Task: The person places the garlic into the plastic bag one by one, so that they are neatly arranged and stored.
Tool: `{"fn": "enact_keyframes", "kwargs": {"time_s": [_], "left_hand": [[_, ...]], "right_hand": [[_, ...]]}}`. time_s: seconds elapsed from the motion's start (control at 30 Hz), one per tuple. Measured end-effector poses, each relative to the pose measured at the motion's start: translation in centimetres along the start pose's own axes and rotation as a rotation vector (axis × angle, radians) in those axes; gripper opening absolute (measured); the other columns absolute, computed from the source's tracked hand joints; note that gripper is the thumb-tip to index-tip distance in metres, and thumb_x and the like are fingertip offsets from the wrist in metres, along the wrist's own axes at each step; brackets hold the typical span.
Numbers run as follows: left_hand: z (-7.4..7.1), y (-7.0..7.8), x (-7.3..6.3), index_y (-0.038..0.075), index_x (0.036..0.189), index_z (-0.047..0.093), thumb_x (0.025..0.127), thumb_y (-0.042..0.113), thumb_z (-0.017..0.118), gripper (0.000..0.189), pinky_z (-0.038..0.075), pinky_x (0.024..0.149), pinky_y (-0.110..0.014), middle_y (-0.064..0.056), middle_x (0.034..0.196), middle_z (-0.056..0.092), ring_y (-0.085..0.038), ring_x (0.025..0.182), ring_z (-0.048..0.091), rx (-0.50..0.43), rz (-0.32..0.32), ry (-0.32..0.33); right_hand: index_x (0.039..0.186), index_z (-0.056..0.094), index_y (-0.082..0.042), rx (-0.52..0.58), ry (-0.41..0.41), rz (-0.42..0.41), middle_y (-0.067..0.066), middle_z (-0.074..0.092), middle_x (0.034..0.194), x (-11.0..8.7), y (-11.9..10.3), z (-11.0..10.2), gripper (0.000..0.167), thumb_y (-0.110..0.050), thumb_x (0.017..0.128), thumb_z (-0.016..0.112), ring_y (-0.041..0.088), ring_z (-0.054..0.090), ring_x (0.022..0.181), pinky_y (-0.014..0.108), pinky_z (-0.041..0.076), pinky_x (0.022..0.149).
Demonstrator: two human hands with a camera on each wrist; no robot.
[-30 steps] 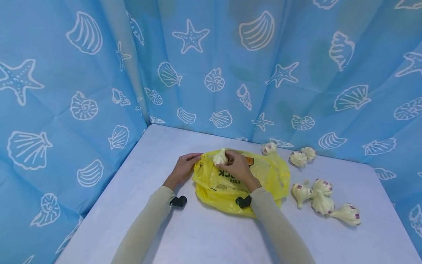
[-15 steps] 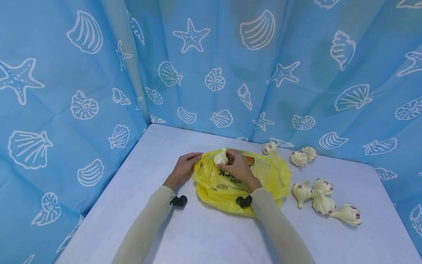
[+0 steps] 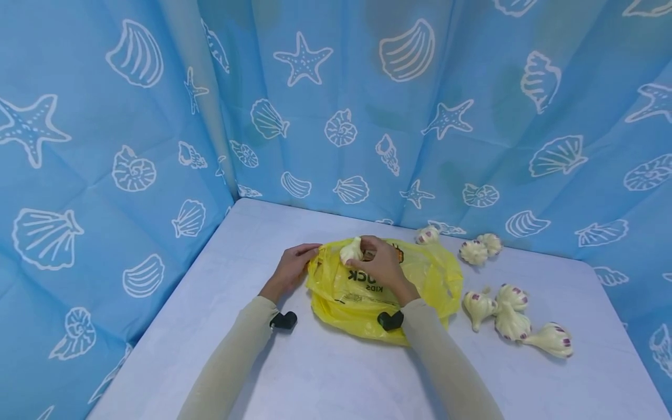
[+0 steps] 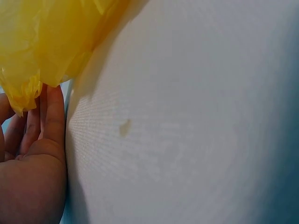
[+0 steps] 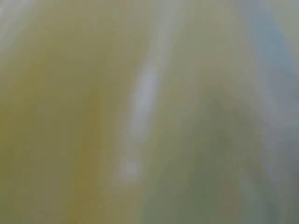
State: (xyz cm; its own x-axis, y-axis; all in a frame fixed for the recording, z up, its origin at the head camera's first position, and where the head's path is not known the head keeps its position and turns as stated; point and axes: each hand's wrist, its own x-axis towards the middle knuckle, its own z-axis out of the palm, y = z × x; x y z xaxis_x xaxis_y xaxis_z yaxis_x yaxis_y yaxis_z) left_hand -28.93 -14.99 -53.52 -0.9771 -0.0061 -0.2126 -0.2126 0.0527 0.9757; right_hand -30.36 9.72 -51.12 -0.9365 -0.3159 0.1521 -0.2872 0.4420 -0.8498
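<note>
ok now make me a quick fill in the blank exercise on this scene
1. The ____ hand holds a garlic bulb.
2. The left hand holds the edge of a ____ plastic bag.
3. The shell-print curtain is coloured ____.
4. More bulbs lie on the ____.

Missing words: right; yellow; blue; table.

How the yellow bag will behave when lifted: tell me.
The yellow bag will probably flop and fold, since its corner bunches into loose creases at the left hand. Its film looks thin and see-through, so the bag itself is likely light for its size. Anything inside could make it sag, but I can't make out its contents.
</note>
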Motion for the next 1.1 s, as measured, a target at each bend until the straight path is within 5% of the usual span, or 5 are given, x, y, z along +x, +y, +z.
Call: {"fn": "enact_keyframes", "kwargs": {"time_s": [0.63,1.1], "left_hand": [[-0.1,-0.2,0.5,0.021,0.121,0.068,0.098,0.029,0.06,0.026,0.048,0.098,-0.031,0.002,0.125,0.062,-0.017,0.112,0.058,0.035,0.003,-0.006],[0.1,-0.1,0.0,0.02,0.122,0.068,0.098,0.029,0.06,0.027,0.048,0.099,-0.032,0.001,0.127,0.061,-0.018,0.114,0.057,0.045,0.009,-0.01]], "right_hand": [[0.132,0.057,-0.008,-0.031,0.091,-0.088,0.009,0.064,0.119,-1.6,-1.9,-5.4,0.057,-0.023,0.082,0.08,0.029,0.062,0.109,0.042,0.055,0.088],[0.134,0.057,-0.008,-0.269,0.248,-0.1,0.011,0.063,0.122,-8.7,-3.0,-14.1,0.063,-0.03,0.08,0.082,0.029,0.061,0.111,0.043,0.054,0.087]]}}
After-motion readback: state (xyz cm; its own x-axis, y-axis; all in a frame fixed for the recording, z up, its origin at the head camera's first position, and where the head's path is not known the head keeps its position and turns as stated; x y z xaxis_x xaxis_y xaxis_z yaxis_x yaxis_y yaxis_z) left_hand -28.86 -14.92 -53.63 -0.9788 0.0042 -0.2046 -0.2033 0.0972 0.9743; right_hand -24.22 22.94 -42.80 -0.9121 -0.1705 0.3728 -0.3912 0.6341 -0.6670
